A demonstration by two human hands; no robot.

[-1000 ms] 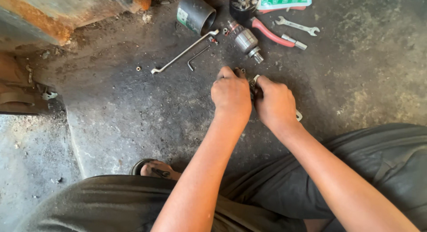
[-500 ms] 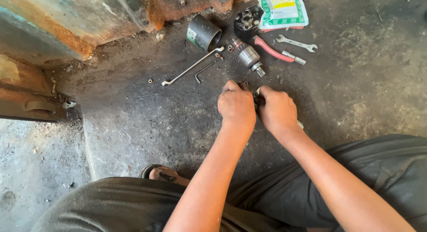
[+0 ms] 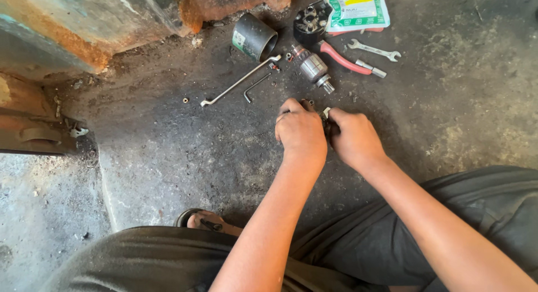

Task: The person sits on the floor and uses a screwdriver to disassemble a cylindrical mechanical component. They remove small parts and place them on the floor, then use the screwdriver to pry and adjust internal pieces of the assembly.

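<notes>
Both hands' grip (image 3: 326, 124) closes around a small metal part (image 3: 325, 112).

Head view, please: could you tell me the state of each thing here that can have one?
Left hand: closed on a small dark part, mostly hidden.
Right hand: closed on the same part.
Small dark part: held between both hands, low over the floor.
Black cylinder: lying on its side, open end showing.
Red-handled pliers: lying flat.
Spanner: lying flat, untouched.
Packet: lying flat.
</notes>
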